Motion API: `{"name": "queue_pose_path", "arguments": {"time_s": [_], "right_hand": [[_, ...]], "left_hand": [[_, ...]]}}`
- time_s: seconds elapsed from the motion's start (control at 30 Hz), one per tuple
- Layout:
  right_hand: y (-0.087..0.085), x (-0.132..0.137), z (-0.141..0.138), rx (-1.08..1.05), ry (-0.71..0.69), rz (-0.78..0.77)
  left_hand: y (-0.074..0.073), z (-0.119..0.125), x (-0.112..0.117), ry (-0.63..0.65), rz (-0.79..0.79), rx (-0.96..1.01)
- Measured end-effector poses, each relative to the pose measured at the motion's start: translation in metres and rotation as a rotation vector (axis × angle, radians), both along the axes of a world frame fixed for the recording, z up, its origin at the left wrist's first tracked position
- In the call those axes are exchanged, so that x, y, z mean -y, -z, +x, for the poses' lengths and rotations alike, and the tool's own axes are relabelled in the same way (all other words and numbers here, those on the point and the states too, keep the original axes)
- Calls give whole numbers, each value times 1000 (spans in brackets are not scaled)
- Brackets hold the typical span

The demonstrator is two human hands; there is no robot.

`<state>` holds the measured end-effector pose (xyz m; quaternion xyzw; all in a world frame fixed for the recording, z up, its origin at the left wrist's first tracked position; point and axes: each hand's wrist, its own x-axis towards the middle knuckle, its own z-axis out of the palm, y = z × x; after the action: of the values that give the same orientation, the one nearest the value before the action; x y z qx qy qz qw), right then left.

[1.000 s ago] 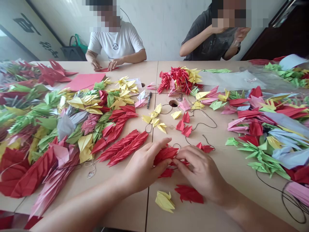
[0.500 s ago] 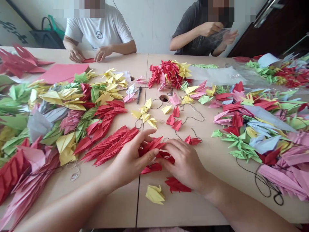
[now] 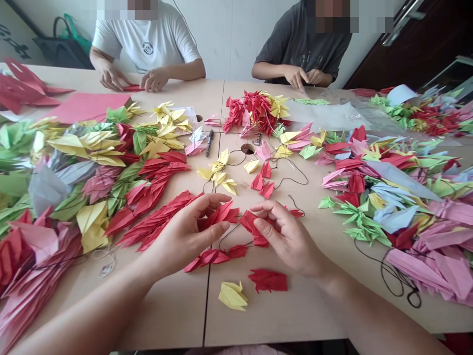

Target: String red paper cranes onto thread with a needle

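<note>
My left hand is closed on a string of red folded paper cranes that runs left across the table. My right hand pinches another red paper crane a short way to the right. A thin dark thread loops between the two hands. Below the hands a short strung row of red cranes lies on the table. Nearer to me lie one loose red crane and one yellow crane.
Heaps of coloured paper cranes cover the left side and the right side of the wooden table. A black pen and a red and yellow bunch lie mid-table. Two people sit opposite, hands on the table.
My hands have drawn apart, each with a red crane, and thread now shows between them. The person opposite on the right has lowered both hands to the table.
</note>
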<state>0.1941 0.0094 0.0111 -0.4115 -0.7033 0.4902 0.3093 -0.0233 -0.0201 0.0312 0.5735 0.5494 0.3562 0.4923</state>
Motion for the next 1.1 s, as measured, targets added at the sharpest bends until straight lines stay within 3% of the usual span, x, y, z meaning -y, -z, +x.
{"name": "queue_pose_path", "arguments": {"time_s": [0.1, 0.2, 0.3, 0.47, 0.67, 0.9, 1.1], "right_hand": [[-2, -2, 4, -145, -18, -213], [-6, -3, 4, -216, -28, -322], [-9, -1, 1, -227, -6, -315], [-12, 4, -2, -178, -29, -161], [-10, 4, 3, -380, 1, -322], [-8, 0, 3, -417, 87, -231], [-11, -3, 3, -536, 138, -382]], "left_hand": [[-2, -3, 0, 78, -39, -17], [-5, -5, 0, 165, -80, -95], [-8, -4, 1, 207, -26, -174], [-8, 4, 3, 207, 25, -168], [-7, 6, 2, 186, -5, -115], [-1, 4, 4, 119, -32, -122], [-5, 3, 2, 41, -32, -64]]}}
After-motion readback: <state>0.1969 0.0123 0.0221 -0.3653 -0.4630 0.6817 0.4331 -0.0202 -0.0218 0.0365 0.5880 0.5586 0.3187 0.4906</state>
